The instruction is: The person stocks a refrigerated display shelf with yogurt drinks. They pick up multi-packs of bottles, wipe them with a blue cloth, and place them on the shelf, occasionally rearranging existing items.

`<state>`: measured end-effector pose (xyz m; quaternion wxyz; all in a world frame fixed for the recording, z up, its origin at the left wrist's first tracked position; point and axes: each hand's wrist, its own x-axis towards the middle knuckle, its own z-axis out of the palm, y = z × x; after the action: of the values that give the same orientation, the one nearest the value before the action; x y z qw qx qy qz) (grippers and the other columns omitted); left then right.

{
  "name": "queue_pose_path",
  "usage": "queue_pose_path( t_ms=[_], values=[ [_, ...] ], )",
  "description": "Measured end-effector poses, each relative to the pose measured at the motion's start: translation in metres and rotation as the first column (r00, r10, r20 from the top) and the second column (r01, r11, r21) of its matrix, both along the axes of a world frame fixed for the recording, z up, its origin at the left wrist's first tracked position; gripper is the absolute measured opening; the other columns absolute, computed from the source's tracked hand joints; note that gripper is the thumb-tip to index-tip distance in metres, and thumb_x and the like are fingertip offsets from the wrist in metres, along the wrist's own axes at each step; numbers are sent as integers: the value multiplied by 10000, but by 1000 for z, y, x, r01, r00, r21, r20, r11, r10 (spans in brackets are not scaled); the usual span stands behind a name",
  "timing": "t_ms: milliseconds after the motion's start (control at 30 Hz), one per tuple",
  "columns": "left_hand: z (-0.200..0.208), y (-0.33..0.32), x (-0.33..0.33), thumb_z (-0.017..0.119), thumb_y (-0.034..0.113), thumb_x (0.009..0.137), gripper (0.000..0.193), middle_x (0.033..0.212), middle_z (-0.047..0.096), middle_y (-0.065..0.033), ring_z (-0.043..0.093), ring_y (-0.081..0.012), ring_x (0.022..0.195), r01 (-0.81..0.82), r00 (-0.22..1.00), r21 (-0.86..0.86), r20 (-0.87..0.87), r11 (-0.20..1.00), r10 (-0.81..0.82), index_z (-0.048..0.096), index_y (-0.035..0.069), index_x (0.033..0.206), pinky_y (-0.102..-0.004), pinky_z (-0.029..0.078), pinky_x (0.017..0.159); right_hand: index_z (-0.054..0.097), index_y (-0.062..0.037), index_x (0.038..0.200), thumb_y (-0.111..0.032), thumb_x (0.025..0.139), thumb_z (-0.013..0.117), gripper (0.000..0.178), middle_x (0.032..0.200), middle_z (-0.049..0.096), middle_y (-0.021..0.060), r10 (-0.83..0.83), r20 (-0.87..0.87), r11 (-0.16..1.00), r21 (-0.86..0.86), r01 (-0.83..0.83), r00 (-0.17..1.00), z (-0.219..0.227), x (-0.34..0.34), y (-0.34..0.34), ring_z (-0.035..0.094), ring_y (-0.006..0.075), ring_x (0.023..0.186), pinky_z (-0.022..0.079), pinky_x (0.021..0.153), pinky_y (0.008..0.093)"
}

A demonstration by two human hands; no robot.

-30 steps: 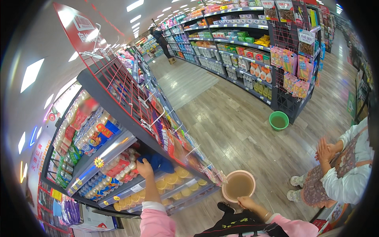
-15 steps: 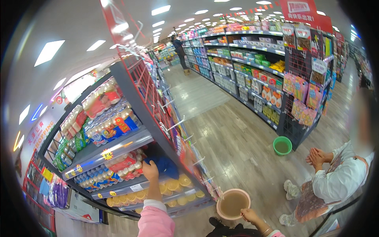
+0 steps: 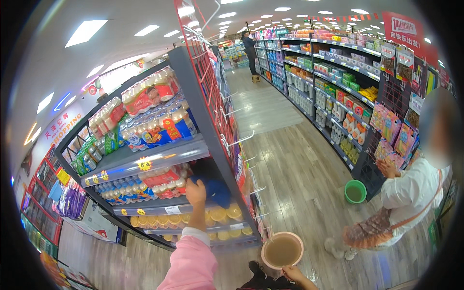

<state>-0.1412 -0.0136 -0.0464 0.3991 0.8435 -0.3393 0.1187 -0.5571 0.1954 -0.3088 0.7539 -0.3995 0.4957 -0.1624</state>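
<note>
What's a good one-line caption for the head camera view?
Left hand wipes a supermarket shelf with a blue cloth; right hand holds a pink basin of murky water.

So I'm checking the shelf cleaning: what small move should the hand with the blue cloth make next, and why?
Probably slide the left hand with the blue cloth along the shelf. The cloth already lies on that shelf beside the bottle packs, while the right hand holds the pink basin of murky water.
</note>
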Motion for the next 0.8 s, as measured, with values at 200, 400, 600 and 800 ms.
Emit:
queue_pose_path(
  t_ms=[200, 400, 600, 800],
  values=[
    [0, -3, -1, 531, 272, 801, 351, 962, 633, -259, 602, -464, 866, -26, 1000, 0, 15, 1000, 26, 565, 3, 1024, -550, 471, 765, 615, -56, 748, -293, 941, 461, 342, 470, 469, 18, -25, -43, 999, -28, 24, 999, 26, -2, -13, 419, 112, 371, 311, 384, 276],
    [-2, -6, 0, 531, 273, 803, 341, 941, 637, -257, 603, -468, 848, -55, 998, -1, 42, 998, 55, 564, 8, 1014, -552, 473, 749, 599, -33, 767, -280, 959, 433, 355, 470, 456, 11, -56, -39, 998, -40, 54, 998, 41, -14, -20, 395, 100, 366, 288, 382, 266],
    [-3, -6, -1, 523, 269, 802, 335, 944, 633, -264, 600, -469, 849, -39, 999, -11, 29, 999, 39, 566, 8, 1008, -550, 471, 752, 593, -32, 762, -271, 965, 431, 353, 472, 452, 10, -77, -48, 997, -17, 76, 996, 51, -20, -22, 387, 98, 363, 267, 373, 257],
    [-3, -5, 2, 523, 267, 808, 336, 949, 632, -270, 597, -473, 851, -38, 998, -15, 49, 999, 39, 563, -3, 1004, -551, 469, 754, 598, -35, 768, -281, 967, 448, 351, 472, 445, 1, -67, -45, 998, 10, 67, 997, 53, -18, -22, 380, 96, 363, 260, 368, 258]
  ],
)
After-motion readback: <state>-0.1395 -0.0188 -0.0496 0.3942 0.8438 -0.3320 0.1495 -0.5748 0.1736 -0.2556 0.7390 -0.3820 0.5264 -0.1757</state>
